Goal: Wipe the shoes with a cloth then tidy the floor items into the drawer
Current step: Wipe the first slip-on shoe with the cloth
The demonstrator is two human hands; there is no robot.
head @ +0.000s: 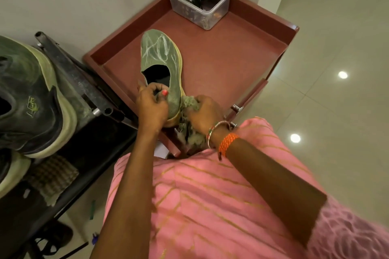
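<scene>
Wiping a green shoe
The left hand (150, 105) holds the shoe (163, 65) over the drawer (231, 52); the right hand (205, 114) squeezes the cloth (190, 103).

The left hand (150, 105) and right hand (203, 114) hide the heel of the shoe (163, 63). The frame's left edge cuts off the dark shoe (31, 99). What fills the box (200, 4) is too small to tell.

Left hand (150, 104) gripping green shoe (163, 63) over drawer (221, 59), right hand (203, 114) clutching cloth (190, 102)
</scene>
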